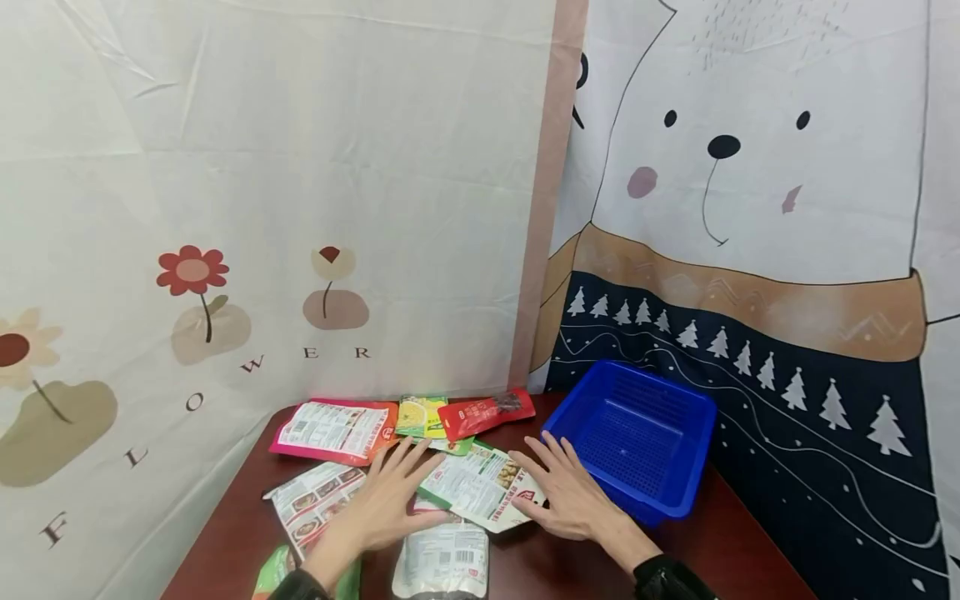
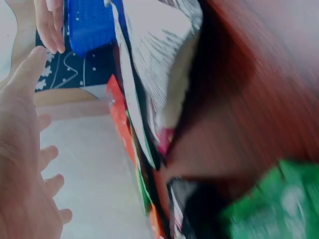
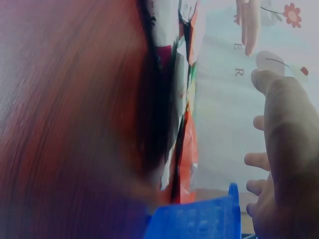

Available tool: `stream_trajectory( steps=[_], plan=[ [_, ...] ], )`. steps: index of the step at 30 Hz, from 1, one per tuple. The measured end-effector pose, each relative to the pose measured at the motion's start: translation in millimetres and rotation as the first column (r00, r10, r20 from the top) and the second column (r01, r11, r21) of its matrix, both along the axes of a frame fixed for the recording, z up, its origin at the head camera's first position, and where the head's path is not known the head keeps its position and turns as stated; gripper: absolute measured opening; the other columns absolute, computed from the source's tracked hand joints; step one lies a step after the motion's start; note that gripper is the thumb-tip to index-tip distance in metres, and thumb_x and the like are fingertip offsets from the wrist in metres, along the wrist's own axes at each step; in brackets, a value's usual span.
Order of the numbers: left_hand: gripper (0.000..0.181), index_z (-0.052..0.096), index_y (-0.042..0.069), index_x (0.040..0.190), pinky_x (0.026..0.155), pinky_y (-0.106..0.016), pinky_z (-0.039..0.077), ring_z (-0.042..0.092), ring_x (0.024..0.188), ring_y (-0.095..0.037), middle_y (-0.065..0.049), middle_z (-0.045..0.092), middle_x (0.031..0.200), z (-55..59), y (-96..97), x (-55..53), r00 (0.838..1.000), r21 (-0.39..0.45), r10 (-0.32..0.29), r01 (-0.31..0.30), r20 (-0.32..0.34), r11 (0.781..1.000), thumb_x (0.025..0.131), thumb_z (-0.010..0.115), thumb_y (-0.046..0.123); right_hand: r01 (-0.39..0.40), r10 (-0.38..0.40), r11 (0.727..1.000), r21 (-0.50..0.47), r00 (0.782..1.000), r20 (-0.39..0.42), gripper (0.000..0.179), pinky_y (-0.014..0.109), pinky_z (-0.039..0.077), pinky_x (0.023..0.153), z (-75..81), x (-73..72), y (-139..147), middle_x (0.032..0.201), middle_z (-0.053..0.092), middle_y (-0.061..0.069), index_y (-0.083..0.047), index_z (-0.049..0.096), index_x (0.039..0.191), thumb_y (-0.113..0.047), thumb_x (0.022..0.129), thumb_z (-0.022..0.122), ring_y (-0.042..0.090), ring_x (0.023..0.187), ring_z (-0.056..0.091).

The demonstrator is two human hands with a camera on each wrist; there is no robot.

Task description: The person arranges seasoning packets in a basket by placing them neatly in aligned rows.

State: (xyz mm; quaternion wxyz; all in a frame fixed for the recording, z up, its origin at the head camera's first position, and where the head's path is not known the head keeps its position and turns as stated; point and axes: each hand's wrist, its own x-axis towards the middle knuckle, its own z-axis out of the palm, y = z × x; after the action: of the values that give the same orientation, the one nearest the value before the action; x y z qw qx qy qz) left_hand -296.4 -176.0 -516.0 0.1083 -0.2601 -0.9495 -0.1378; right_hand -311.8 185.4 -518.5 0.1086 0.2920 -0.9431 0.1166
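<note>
Both hands hover over food packets on the table, fingers spread and holding nothing. My left hand (image 1: 392, 498) is above the space between a white packet with food pictures (image 1: 307, 502) and a white-and-green packet (image 1: 472, 485). Close to the right end of that white-and-green packet is my right hand (image 1: 567, 493), beside the blue basket (image 1: 617, 446). A silver pouch (image 1: 444, 557) lies nearest the front, partly over another packet. In the left wrist view the left hand (image 2: 22, 144) stays apart from the packets; so does the right hand (image 3: 291, 149) in the right wrist view.
Along the back lie a pink-and-orange packet (image 1: 337, 428), a yellow-and-green packet (image 1: 420, 415) and a red packet (image 1: 487, 412). A green packet (image 1: 273, 570) sits at front left, partly behind the left forearm. Printed curtains (image 1: 420, 208) hang behind the dark red table (image 1: 232, 533).
</note>
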Motion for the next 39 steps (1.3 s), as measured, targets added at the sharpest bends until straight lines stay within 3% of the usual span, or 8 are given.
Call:
stream_trajectory(
  steps=[9, 14, 18, 29, 31, 34, 36, 39],
  plan=[
    [0.087, 0.045, 0.034, 0.174, 0.133, -0.083, 0.026, 0.03, 0.173, -0.048, -0.009, 0.035, 0.186, 11.9, 49.6, -8.7, 0.993, 0.032, -0.112, 0.113, -0.023, 0.993, 0.1, 0.071, 0.072, 0.058, -0.059, 0.997, -0.049, 0.998, -0.005, 0.073, 0.076, 0.024, 0.138, 10.2, 9.6, 49, 0.18, 0.046, 0.014, -0.028, 0.051, 0.171, -0.06, 0.108, 0.068, 0.049, 0.173, 0.03],
    [0.087, 0.043, 0.035, 0.174, 0.135, -0.078, 0.03, 0.03, 0.174, -0.041, -0.004, 0.035, 0.187, 15.9, 86.7, -15.6, 0.982, -0.012, -0.178, 0.178, -0.06, 0.984, 0.1, 0.069, 0.075, 0.138, -0.14, 0.985, -0.104, 0.99, -0.011, 0.07, 0.079, 0.024, 0.135, 14.5, 12.4, 81, 0.178, 0.048, 0.016, -0.026, 0.054, 0.169, -0.056, 0.108, 0.072, 0.051, 0.171, 0.031],
    [0.088, 0.04, 0.037, 0.175, 0.138, -0.074, 0.028, 0.028, 0.176, -0.035, -0.001, 0.033, 0.188, 19.2, 122.0, -21.3, 0.974, -0.048, -0.225, 0.223, -0.043, 0.974, 0.102, 0.066, 0.077, 0.192, -0.194, 0.97, -0.147, 0.981, 0.002, 0.067, 0.08, 0.023, 0.134, 18.5, 14.5, 114, 0.176, 0.048, 0.02, -0.024, 0.056, 0.167, -0.053, 0.109, 0.07, 0.056, 0.169, 0.03],
    [0.082, 0.036, 0.036, 0.177, 0.14, -0.064, 0.033, 0.032, 0.175, -0.031, 0.001, 0.038, 0.186, 20.1, 202.3, -32.5, 0.942, -0.124, -0.336, 0.333, -0.003, 0.935, 0.109, 0.055, 0.076, 0.266, -0.266, 0.935, -0.235, 0.963, 0.035, 0.062, 0.084, 0.018, 0.134, 24.6, 1.6, 193, 0.174, 0.043, 0.032, -0.012, 0.05, 0.168, -0.045, 0.116, 0.061, 0.065, 0.164, 0.028],
    [0.08, 0.035, 0.036, 0.178, 0.141, -0.061, 0.033, 0.032, 0.175, -0.029, 0.002, 0.039, 0.185, 16.8, 214.1, -32.7, 0.939, -0.134, -0.345, 0.342, 0.001, 0.93, 0.11, 0.053, 0.074, 0.25, -0.261, 0.938, -0.239, 0.965, -0.014, 0.055, 0.085, 0.024, 0.129, 22.2, -1.1, 203, 0.17, 0.047, 0.035, -0.008, 0.053, 0.165, -0.034, 0.117, 0.061, 0.067, 0.16, 0.033],
    [0.077, 0.035, 0.037, 0.177, 0.141, -0.057, 0.034, 0.033, 0.175, -0.026, 0.004, 0.04, 0.184, 11.8, 227.7, -32.0, 0.937, -0.174, -0.35, 0.343, -0.009, 0.923, 0.111, 0.049, 0.075, 0.212, -0.243, 0.951, -0.225, 0.963, -0.119, 0.048, 0.085, 0.033, 0.122, 17.7, -5.6, 219, 0.161, 0.056, 0.038, -0.003, 0.061, 0.156, -0.001, 0.108, 0.061, 0.069, 0.151, 0.042],
    [0.075, 0.036, 0.037, 0.177, 0.141, -0.055, 0.036, 0.034, 0.174, -0.024, 0.005, 0.041, 0.184, 9.4, 235.2, -31.5, 0.935, -0.21, -0.355, 0.343, -0.019, 0.916, 0.112, 0.047, 0.074, 0.21, -0.243, 0.959, -0.191, 0.954, -0.174, 0.056, 0.083, 0.038, 0.119, 15.7, -8.1, 228, 0.156, 0.06, 0.038, -0.001, 0.067, 0.149, 0.015, 0.097, 0.056, 0.069, 0.147, 0.047],
    [0.073, 0.037, 0.037, 0.176, 0.14, -0.052, 0.037, 0.036, 0.173, -0.022, 0.007, 0.042, 0.183, 7.4, 244.2, -30.9, 0.933, -0.249, -0.357, 0.339, -0.032, 0.907, 0.114, 0.045, 0.073, 0.242, -0.259, 0.964, -0.11, 0.951, -0.169, 0.065, 0.083, 0.039, 0.119, 14.0, -11.6, 238, 0.156, 0.06, 0.037, -0.003, 0.069, 0.146, 0.022, 0.088, 0.052, 0.068, 0.148, 0.048]
  ],
)
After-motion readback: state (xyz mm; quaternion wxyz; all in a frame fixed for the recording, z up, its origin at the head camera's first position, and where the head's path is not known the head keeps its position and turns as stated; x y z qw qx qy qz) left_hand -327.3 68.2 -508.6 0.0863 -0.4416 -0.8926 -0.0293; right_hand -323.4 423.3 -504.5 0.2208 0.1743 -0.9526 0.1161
